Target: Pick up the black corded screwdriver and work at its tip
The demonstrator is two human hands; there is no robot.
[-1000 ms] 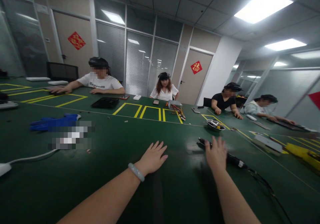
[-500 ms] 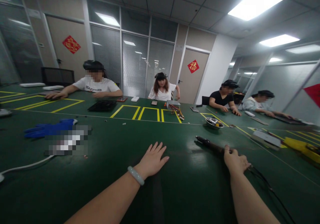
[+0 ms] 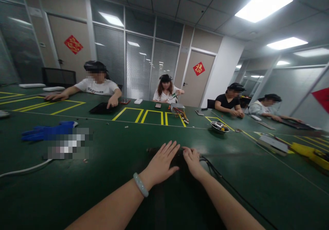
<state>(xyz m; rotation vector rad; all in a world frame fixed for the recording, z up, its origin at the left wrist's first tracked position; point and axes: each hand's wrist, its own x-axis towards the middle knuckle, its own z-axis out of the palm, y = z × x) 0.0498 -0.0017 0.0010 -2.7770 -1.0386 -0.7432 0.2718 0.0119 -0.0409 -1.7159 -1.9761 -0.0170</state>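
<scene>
My left hand (image 3: 161,163), with a pale bangle at its wrist, lies flat with fingers extended over the dark electric screwdriver (image 3: 178,152). Beside it on the right, my right hand (image 3: 192,159) has its fingers curled round the cable end of the tool. Both hands hide much of the tool's body, which lies crosswise on the green table (image 3: 123,182). Its tip shows left of my left hand. A black cable (image 3: 231,185) runs from the tool toward the lower right.
Blue gloves (image 3: 47,131) and a blurred item with a white cable lie at the left. A metal bowl (image 3: 219,127) holds small parts. Beyond are a grey box with wires (image 3: 177,107), a black tray (image 3: 102,108) and several seated people. Yellow gear (image 3: 305,151) lies right.
My right hand has brought the screwdriver leftward to my left hand, and the tool now lies crosswise. Across the table, one person's hand reached the black tray and another person raised a small green item.
</scene>
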